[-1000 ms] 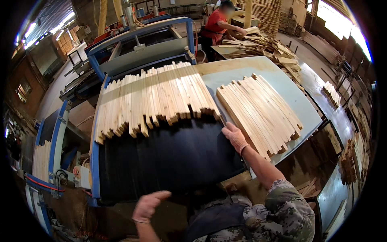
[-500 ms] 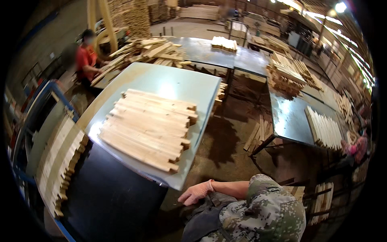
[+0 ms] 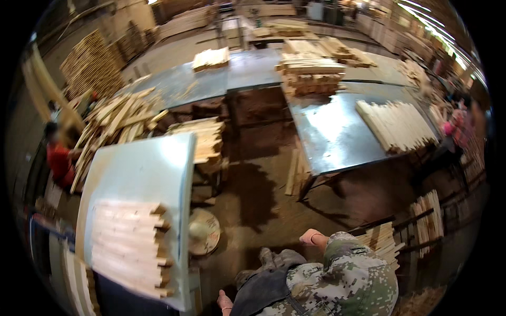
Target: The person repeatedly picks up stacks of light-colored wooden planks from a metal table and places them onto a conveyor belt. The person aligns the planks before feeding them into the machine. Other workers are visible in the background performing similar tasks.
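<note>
Smooth faces, ragged ends

The person's left hand (image 3: 225,301) and right hand (image 3: 312,238) look empty and loose. To their left, wooden strips (image 3: 126,245) lie packed on a pale, glossy counter (image 3: 142,168); beyond, narrow boards (image 3: 118,117) heap untidily.

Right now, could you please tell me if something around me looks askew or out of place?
Yes, the heap of loose wooden strips at left, near the person in red, looks askew: its pieces cross at many angles, while the boards on the pale tabletop lie side by side.
</note>
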A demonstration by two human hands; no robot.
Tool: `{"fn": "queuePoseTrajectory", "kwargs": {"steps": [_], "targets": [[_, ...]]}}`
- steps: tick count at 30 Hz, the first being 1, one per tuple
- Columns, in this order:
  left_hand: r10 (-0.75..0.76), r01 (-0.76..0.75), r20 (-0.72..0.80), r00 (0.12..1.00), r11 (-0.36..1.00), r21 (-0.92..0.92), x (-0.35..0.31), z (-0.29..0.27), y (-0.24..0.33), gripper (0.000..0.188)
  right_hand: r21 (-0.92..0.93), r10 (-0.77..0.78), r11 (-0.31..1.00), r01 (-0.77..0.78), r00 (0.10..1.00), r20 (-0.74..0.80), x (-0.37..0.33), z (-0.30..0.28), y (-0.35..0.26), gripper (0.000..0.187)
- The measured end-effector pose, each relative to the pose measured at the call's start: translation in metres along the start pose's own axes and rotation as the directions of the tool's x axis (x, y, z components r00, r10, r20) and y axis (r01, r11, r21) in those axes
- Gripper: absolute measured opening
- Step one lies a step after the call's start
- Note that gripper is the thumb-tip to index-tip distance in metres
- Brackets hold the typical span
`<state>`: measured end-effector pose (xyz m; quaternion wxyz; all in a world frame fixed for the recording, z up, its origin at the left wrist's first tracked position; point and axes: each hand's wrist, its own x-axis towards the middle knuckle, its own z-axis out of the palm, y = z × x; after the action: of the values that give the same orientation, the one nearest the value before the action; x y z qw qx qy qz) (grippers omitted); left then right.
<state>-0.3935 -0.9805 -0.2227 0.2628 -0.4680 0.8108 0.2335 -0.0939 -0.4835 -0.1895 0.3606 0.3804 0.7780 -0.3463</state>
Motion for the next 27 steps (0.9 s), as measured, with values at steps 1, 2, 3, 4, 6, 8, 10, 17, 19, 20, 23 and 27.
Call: {"fn": "queuePoseTrajectory", "kwargs": {"steps": [1,2,3,4,6,8,10,17,19,20,23,27], "targets": [[0.135,-0.137,0.071,0.988,0.990,0.021,-0.019,0.027,0.027,0.051,-0.024,0.000,1.000,-0.001,0.999,-0.051,0.008,0.003,0.030,0.038],[0.259,-0.265,0.137,0.956,0.964,0.025,-0.039,0.050,0.052,0.050,0.012,0.003,1.000,-0.002,0.993,-0.115,0.015,0.002,0.041,0.037],[0.375,-0.387,0.199,0.905,0.922,0.024,-0.059,0.070,0.077,0.048,0.051,0.008,0.999,0.001,0.985,-0.175,0.020,-0.004,0.047,0.036],[0.475,-0.494,0.247,0.845,0.870,0.016,-0.072,0.084,0.099,0.047,0.114,0.035,0.993,-0.014,0.983,-0.182,0.017,-0.013,0.041,0.036],[0.488,-0.501,0.261,0.833,0.865,-0.016,-0.092,0.113,0.135,0.046,0.210,0.041,0.978,-0.003,0.983,-0.178,0.006,-0.031,0.026,0.038],[0.645,-0.652,0.251,0.722,0.755,-0.065,-0.100,0.127,0.168,0.044,0.430,0.089,0.903,0.014,0.972,-0.218,-0.016,-0.051,0.006,0.047],[0.517,-0.614,0.386,0.764,0.766,0.189,-0.108,0.156,0.213,0.048,0.615,0.170,0.783,-0.098,0.984,-0.060,-0.017,-0.046,0.015,0.052],[0.500,-0.701,0.511,0.699,0.620,0.352,-0.156,0.198,0.320,0.052,0.827,0.456,0.366,-0.426,0.857,0.240,0.001,-0.034,0.018,0.044],[0.460,-0.707,0.557,0.692,0.588,0.393,-0.180,0.218,0.350,0.054,0.480,0.187,0.871,-0.107,0.974,-0.124,0.023,-0.021,0.050,0.038],[0.447,-0.709,0.569,0.690,0.575,0.408,-0.195,0.222,0.371,0.055,0.586,0.208,0.800,-0.131,0.976,-0.066,0.040,-0.024,0.061,0.036],[0.416,-0.718,0.604,0.679,0.549,0.429,-0.240,0.230,0.437,0.057,0.909,0.272,0.344,-0.237,0.951,0.146,0.066,-0.072,0.066,0.033],[0.420,-0.749,0.656,0.628,0.554,0.362,-0.331,0.244,0.533,0.061,1.000,0.265,-0.012,-0.025,0.964,0.027,0.100,-0.182,0.050,0.025]]}}
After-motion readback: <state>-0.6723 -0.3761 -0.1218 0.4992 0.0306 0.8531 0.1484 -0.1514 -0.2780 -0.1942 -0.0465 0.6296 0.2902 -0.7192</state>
